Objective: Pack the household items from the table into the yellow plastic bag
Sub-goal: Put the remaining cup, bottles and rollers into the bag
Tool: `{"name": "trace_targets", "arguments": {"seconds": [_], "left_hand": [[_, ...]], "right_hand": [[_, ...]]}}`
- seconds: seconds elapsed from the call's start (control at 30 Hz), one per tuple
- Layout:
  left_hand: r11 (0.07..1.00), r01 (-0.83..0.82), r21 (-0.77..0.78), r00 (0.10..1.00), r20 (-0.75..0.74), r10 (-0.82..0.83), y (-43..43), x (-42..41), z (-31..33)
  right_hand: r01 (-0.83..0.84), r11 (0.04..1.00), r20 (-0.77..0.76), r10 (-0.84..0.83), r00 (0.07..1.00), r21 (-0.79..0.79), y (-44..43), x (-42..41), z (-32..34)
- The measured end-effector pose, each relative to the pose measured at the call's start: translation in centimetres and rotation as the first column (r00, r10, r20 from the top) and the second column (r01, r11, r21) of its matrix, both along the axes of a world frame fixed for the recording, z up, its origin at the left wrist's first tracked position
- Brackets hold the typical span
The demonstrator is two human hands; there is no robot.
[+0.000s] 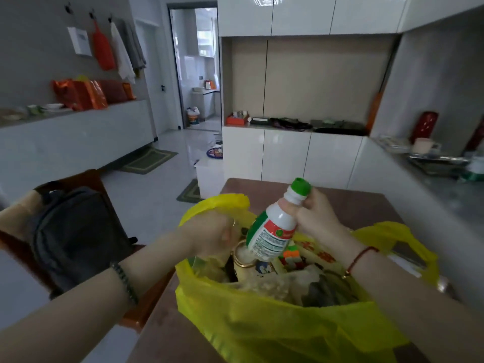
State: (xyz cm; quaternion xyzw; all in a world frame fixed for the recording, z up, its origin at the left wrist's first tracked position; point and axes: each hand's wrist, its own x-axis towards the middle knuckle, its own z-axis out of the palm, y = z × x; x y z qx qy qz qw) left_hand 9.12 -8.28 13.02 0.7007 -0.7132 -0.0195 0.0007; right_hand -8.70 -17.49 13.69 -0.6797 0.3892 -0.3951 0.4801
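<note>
A yellow plastic bag (262,326) stands open on the brown table (348,203), filled with several items, among them a round tin (242,255) and a colourful cube (291,254). My left hand (212,233) grips the bag's left handle and holds it up. My right hand (313,216) holds a white bottle (272,233) with a green cap by its neck. The bottle is tilted, base down, over the bag's mouth. The bag's right handle (392,237) hangs loose behind my right wrist.
A black backpack (76,239) lies on a wooden chair at the left of the table. White cabinets (285,155) stand behind the table, and a grey counter (445,184) with dishes runs along the right. A doorway opens at the back.
</note>
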Motion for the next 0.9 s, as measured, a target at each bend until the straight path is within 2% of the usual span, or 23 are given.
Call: {"name": "trace_targets", "arguments": {"seconds": [0.03, 0.07, 0.1, 0.13, 0.17, 0.2, 0.27, 0.3, 0.33, 0.4, 0.43, 0.47, 0.5, 0.53, 0.6, 0.67, 0.77, 0.83, 0.9], "left_hand": [[0.958, 0.105, -0.265, 0.994, 0.031, -0.101, 0.1, 0.9, 0.3], [0.851, 0.207, -0.483, 0.978, 0.103, -0.179, 0.2, 1.9, 0.5], [0.743, 0.25, -0.62, 0.968, 0.178, -0.177, 0.3, 2.7, 0.8], [0.707, 0.208, -0.676, 0.975, 0.2, -0.096, 0.2, 3.3, 1.1], [0.753, 0.093, -0.652, 0.989, 0.151, 0.008, 0.3, 3.8, 1.7], [0.824, -0.05, -0.564, 0.994, 0.052, 0.096, 0.2, 4.2, 1.9], [0.924, -0.236, -0.302, 0.955, -0.25, 0.162, -0.2, 4.8, 1.8], [0.938, -0.27, -0.218, 0.879, -0.454, 0.148, -0.4, 4.9, 1.7], [0.936, -0.311, -0.164, 0.762, -0.631, 0.143, -0.6, 5.0, 1.7], [0.915, -0.396, -0.077, 0.447, -0.887, 0.119, -1.2, 5.0, 2.0], [0.91, -0.412, -0.046, 0.282, -0.956, 0.079, -1.3, 4.9, 2.5], [0.908, -0.417, -0.036, 0.165, -0.986, 0.036, -1.6, 5.0, 2.9], [0.906, -0.421, -0.034, 0.095, -0.995, 0.007, -1.9, 5.1, 3.4], [0.906, -0.42, -0.046, 0.084, -0.996, -0.012, -2.2, 5.2, 3.7], [0.907, -0.414, -0.073, 0.15, -0.989, -0.011, -2.7, 5.0, 4.0], [0.911, -0.403, -0.087, 0.192, -0.981, -0.009, -2.9, 4.5, 3.7], [0.899, -0.425, -0.105, 0.17, -0.985, -0.035, -3.4, 4.1, 3.4], [0.894, -0.435, -0.111, 0.151, -0.987, -0.049, -3.5, 4.1, 3.4], [0.892, -0.435, -0.123, 0.156, -0.986, -0.06, -3.5, 3.9, 3.5]], "right_hand": [[0.038, 0.995, 0.045, -0.042, 0.998, 0.09, -0.1, -0.1, -0.7], [0.064, 0.986, 0.072, -0.076, 0.995, 0.155, -0.2, -0.1, -1.4], [0.093, 0.974, 0.082, -0.112, 0.99, 0.205, -0.2, -0.1, -2.2], [0.121, 0.96, 0.097, -0.149, 0.984, 0.252, -0.1, 0.0, -2.8], [0.153, 0.937, 0.106, -0.194, 0.975, 0.313, -0.1, -0.1, -3.4], [0.187, 0.904, 0.11, -0.246, 0.963, 0.386, 0.0, -0.3, -3.9], [0.201, 0.823, 0.108, -0.301, 0.947, 0.531, 0.0, -1.3, -5.0], [0.176, 0.791, 0.106, -0.29, 0.951, 0.586, 0.0, -2.0, -5.4], [0.139, 0.763, 0.105, -0.261, 0.96, 0.631, 0.0, -2.7, -5.7], [0.059, 0.724, 0.105, -0.18, 0.978, 0.688, 0.2, -3.8, -6.0], [0.036, 0.719, 0.092, -0.138, 0.986, 0.694, 0.3, -4.1, -6.2], [0.019, 0.726, 0.07, -0.091, 0.993, 0.687, 0.5, -4.4, -6.3], [0.021, 0.744, 0.035, -0.06, 0.998, 0.668, 0.6, -4.4, -6.6], [0.032, 0.773, -0.004, -0.038, 0.999, 0.633, 0.8, -4.4, -6.6], [0.109, 0.867, -0.155, -0.038, 0.987, 0.486, 1.1, -4.4, -7.3], [0.084, 0.939, -0.29, 0.017, 0.957, 0.334, 1.3, -4.8, -7.9], [0.008, 0.976, -0.467, 0.097, 0.879, 0.219, 2.0, -5.1, -8.4], [-0.023, 0.994, -0.57, 0.078, 0.818, 0.104, 2.1, -5.3, -8.4], [-0.073, 0.997, -0.605, 0.041, 0.795, -0.028, 2.2, -5.8, -7.5]]}}
